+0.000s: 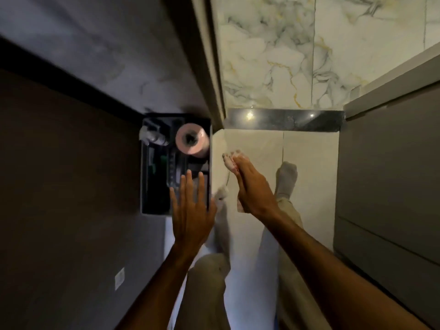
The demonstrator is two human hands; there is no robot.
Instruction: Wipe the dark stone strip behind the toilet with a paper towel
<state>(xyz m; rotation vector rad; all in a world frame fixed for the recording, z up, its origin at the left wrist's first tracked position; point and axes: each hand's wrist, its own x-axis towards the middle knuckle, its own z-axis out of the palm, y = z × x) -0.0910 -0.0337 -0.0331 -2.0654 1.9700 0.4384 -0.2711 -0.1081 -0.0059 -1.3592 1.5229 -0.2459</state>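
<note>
The right hand (250, 186) pinches a paper towel (232, 161) below the dark stone strip (285, 120); the left hand (190, 206) is spread flat.

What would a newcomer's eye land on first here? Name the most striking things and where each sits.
Probably the two bare arms reaching up from the bottom: the left hand spread open over a dark caddy that holds a pink paper roll, the right hand pinching a crumpled paper towel. Above the hands, a glossy dark stone strip crosses the pale floor below veined marble tile.
</note>
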